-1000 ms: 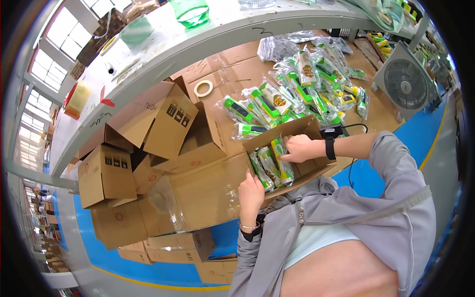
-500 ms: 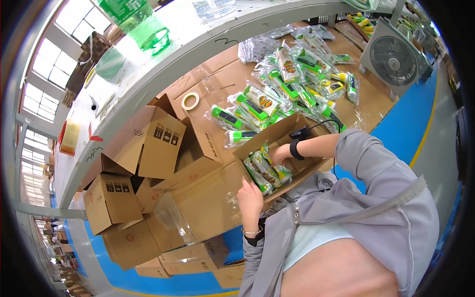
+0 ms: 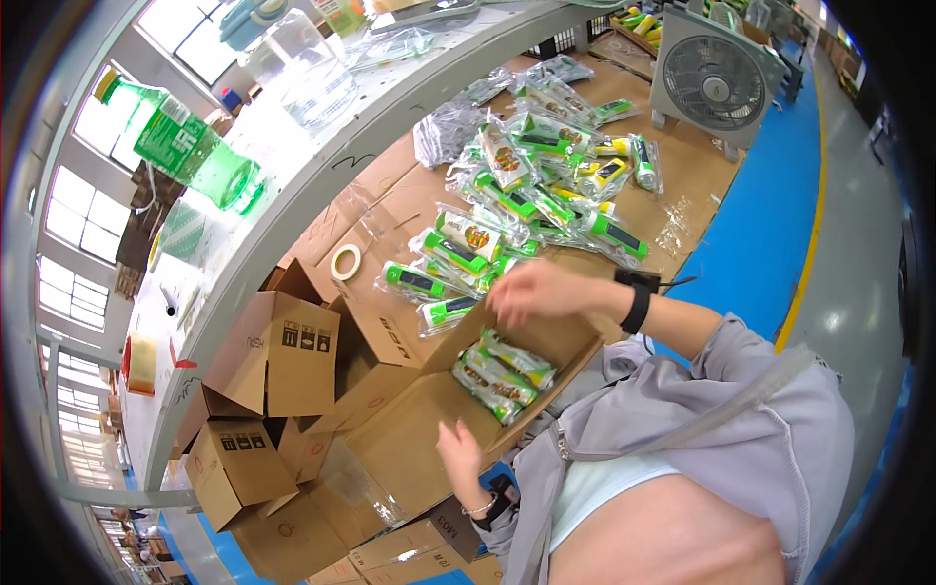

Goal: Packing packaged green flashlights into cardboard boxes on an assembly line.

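An open cardboard carton [image 3: 558,398] lies in front of me with a few green-and-white, clear-bagged packages [image 3: 502,375] side by side at its left end. My right hand [image 3: 536,292] hovers over the carton's far wall, fingers loosely bent and apart, with nothing visible in it. At the carton's left end my left hand [image 3: 458,453] is raised, its fingers stretched and holding nothing. Past the carton lies a heap of similar bagged items [image 3: 517,200], tube-shaped in green, white and yellow with dark panels.
A roll of tape [image 3: 345,261] rests left of the heap. Open cartons [image 3: 302,356] crowd the left side. A white shelf [image 3: 322,161] carries a green bottle [image 3: 190,146] and a clear container [image 3: 317,78]. A box fan [image 3: 717,83] stands at the far right.
My right hand has come up out of the carton toward its far wall. My left hand has let go of the carton's edge and moved off it. The view has shifted.
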Demonstrator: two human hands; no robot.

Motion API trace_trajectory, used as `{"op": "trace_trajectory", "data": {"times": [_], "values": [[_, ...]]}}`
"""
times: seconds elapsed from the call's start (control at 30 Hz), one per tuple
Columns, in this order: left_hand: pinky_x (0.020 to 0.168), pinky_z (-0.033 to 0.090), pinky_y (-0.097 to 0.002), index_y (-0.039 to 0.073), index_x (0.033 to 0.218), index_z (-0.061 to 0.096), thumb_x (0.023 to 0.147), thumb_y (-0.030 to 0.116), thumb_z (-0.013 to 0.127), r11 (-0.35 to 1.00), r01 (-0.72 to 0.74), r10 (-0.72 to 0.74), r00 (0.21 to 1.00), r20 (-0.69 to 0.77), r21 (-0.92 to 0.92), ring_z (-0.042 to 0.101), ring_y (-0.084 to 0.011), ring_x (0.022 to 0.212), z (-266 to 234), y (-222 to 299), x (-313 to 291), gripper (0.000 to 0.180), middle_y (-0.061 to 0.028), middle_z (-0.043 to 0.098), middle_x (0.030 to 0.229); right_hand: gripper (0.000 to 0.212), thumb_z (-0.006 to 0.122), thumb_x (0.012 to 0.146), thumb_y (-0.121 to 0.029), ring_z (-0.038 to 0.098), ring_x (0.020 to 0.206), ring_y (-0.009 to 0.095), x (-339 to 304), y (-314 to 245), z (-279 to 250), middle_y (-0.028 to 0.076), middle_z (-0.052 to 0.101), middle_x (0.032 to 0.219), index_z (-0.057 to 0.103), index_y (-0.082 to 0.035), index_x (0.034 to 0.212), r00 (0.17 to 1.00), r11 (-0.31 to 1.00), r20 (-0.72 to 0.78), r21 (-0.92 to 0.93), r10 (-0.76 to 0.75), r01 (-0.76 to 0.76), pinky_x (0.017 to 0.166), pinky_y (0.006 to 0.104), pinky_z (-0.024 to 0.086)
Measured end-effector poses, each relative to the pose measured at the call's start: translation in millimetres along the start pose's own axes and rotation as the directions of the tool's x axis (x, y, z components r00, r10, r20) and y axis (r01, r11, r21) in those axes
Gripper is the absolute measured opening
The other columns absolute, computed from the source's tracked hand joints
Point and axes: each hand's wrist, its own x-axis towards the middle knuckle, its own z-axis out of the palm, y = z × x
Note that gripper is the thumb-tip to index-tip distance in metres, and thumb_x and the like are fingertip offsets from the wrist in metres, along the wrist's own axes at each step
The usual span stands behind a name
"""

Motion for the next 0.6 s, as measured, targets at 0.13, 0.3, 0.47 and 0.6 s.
{"op": "trace_trajectory", "data": {"times": [0.13,0.3,0.47,0.6], "values": [[0.074,0.047,-0.0458,-0.007,0.105,0.053,0.091,0.016,0.053,0.994,-0.071,0.069,0.997,-0.018,-0.080,0.059,-0.0460,0.084,-28,-41,-10,0.027,-0.0278,0.062,0.090,0.035,0.060,0.082,-0.016,0.063,0.090,0.023,-11,66,-90,0.015,0.065,0.097,0.054,-0.001,0.112,0.639,0.933,-0.743,-0.343,-0.198,-0.110,0.074,0.0359,0.050],[0.075,0.047,-0.0438,-0.006,0.105,0.054,0.092,0.016,0.053,0.992,0.080,-0.069,0.990,-0.119,0.093,0.060,-0.0405,0.084,-56,-74,-25,0.026,-0.0251,0.063,0.091,0.088,0.068,0.074,-0.025,0.017,0.138,0.043,-70,187,-91,0.022,0.021,0.149,0.021,-0.008,0.146,0.571,0.323,-0.821,-0.538,0.010,-0.779,0.107,0.0541,0.025],[0.078,0.046,-0.0444,-0.005,0.108,0.054,0.092,0.017,0.051,0.988,0.128,-0.119,0.988,-0.096,0.092,0.060,-0.0414,0.089,-55,-61,-34,0.027,-0.0265,0.063,0.098,0.089,0.064,0.074,-0.020,0.014,0.137,0.047,-104,241,-102,0.025,0.016,0.150,0.016,-0.008,0.148,0.546,0.426,-0.813,-0.574,-0.201,-0.699,0.111,0.0543,0.020],[0.079,0.045,-0.0463,-0.005,0.109,0.054,0.092,0.018,0.049,0.969,0.201,-0.171,0.967,-0.191,0.147,0.058,-0.0451,0.094,-47,-51,-31,0.029,-0.0275,0.062,0.101,0.068,0.059,0.079,-0.027,0.029,0.132,0.041,-114,257,-154,0.024,0.036,0.140,0.037,-0.005,0.138,0.466,0.643,-0.875,-0.433,-0.131,-0.632,0.108,0.0469,0.027]]}}
